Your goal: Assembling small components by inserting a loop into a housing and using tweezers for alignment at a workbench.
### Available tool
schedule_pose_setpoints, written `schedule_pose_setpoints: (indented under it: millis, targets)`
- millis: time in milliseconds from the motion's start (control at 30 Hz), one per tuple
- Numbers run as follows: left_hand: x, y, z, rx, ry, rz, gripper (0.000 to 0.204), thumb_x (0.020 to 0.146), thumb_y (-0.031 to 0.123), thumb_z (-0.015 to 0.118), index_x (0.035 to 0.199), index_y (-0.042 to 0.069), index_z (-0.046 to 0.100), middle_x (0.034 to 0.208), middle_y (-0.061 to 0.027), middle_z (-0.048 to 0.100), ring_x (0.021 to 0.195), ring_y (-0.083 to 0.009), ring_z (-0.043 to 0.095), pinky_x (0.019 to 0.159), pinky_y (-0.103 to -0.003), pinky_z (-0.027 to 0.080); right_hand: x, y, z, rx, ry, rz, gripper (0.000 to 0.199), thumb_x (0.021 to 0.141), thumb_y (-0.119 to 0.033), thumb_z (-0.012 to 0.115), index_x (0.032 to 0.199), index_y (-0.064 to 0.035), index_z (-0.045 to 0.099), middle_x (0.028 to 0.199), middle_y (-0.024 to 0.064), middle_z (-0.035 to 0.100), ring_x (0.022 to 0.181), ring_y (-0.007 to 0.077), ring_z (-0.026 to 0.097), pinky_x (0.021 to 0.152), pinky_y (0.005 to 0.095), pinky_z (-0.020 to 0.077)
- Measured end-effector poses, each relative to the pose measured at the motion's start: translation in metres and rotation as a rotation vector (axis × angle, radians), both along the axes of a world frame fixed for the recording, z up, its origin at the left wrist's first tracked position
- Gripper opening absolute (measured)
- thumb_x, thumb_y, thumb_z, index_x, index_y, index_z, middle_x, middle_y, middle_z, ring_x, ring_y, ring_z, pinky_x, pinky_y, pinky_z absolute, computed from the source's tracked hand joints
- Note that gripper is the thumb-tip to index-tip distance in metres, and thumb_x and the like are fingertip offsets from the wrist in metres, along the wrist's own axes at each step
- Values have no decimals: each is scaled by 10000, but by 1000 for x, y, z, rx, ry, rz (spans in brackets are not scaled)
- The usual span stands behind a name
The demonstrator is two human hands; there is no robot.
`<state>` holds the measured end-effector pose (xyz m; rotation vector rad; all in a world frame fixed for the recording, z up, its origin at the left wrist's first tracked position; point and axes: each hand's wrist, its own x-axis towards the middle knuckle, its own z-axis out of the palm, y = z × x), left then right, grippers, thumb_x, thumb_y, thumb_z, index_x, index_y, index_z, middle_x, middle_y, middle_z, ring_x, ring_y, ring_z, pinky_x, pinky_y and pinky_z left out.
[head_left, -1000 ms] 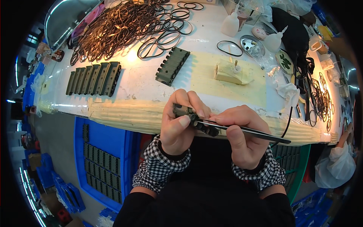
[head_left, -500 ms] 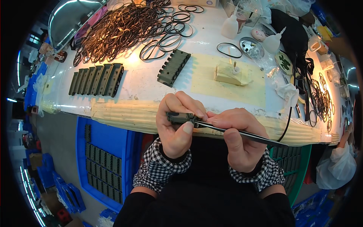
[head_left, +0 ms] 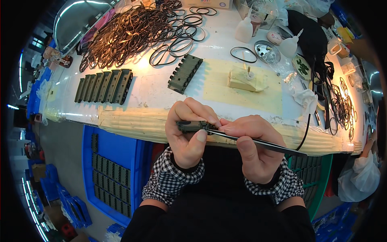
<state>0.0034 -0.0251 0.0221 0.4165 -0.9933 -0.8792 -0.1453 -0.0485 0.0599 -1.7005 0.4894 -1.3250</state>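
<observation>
Olive-green, a small part (head_left: 192,126) sat pinched between the left hand's (head_left: 184,141) thumb and fingers, at the table's (head_left: 149,92) near edge. The right hand (head_left: 260,147) gripped slim, dark tweezers (head_left: 229,136), tips at the part's right end. Beyond lay similar green pieces (head_left: 104,86) and, farther back, heaped dark bands (head_left: 125,36).

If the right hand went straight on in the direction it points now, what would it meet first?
The right hand would probably meet the left hand first, where it holds the dark green piece; how much gap lies between them is unclear.
</observation>
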Motion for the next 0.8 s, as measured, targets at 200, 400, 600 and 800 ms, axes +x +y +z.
schedule_pose_setpoints:
  millis: [200,400,600,800]
  targets:
    - [-4,4,2,50,-66,153,203,810,122,610,899,50,442,861,-106,520,726,-201,541,692,-333,461,-3,1,8,157,29,68,103,899,-46,623,952,31,667,852,108,662,789,149,638,701,246,495]
    - [-3,2,-1,33,-98,131,179,811,81,582,907,36,437,887,-115,515,750,-191,530,714,-331,470,1,0,7,377,-97,137,100,926,-36,585,935,35,654,889,93,666,823,131,635,741,235,498]
    - [0,-1,-2,90,88,-98,178,824,89,573,884,37,413,881,-117,509,804,-201,547,762,-355,496,-4,-6,3,166,14,86,139,945,-82,568,951,36,640,922,102,657,811,137,635,749,247,508]
    - [3,-6,-3,249,511,-528,216,807,239,591,835,116,415,843,-68,514,764,-206,538,831,-375,388,-13,-9,12,234,-165,52,278,1000,-190,470,1030,57,591,947,124,640,790,152,635,758,270,520]
